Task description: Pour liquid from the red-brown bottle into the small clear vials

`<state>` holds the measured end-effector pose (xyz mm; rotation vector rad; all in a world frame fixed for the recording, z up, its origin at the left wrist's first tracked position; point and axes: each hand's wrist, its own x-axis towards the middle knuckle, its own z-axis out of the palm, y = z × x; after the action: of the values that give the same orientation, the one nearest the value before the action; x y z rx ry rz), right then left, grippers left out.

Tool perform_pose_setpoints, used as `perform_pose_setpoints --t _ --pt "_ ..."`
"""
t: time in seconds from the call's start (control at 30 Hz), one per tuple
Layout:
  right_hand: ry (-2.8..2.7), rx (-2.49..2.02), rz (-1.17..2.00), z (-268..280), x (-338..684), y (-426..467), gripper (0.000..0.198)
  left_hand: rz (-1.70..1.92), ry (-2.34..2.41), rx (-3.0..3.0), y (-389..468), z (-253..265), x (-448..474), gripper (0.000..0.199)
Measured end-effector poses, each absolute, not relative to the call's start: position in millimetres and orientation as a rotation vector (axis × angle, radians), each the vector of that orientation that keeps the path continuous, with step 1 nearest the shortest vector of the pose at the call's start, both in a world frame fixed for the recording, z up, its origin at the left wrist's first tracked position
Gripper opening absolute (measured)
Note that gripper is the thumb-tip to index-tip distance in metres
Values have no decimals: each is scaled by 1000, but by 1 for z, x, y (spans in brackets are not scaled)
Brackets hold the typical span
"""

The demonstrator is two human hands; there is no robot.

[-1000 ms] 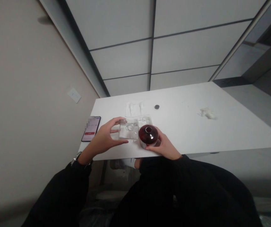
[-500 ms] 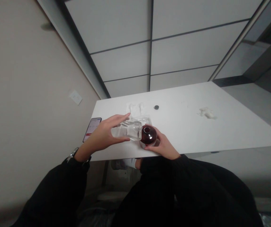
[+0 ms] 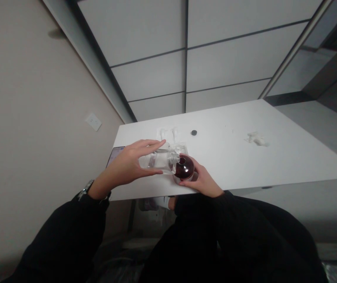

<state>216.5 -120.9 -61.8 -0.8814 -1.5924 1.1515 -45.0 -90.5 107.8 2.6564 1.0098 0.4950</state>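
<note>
Between thumb and fingers [image 3: 153, 144] of the left hand [image 3: 127, 165], pinched sideways, lies the clear bottle [image 3: 159, 162].

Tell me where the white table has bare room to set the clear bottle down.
Bare: the white table between the black cap and the crumpled tissue, and right of it. Crowded: near the edge, around the red bottle, clear bottle and both hands.

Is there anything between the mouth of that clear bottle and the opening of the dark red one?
Nothing visible. The left hand holds the clear bottle tipped sideways, its mouth right at the red bottle, which the right hand steadies on the table.
</note>
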Motion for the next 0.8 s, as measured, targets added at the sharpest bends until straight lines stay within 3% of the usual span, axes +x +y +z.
perform_pose_setpoints --t 0.8 --pt "-1572 -879 1186 -63 216 -122 96 370 991 2733 -86 127 -38 65"
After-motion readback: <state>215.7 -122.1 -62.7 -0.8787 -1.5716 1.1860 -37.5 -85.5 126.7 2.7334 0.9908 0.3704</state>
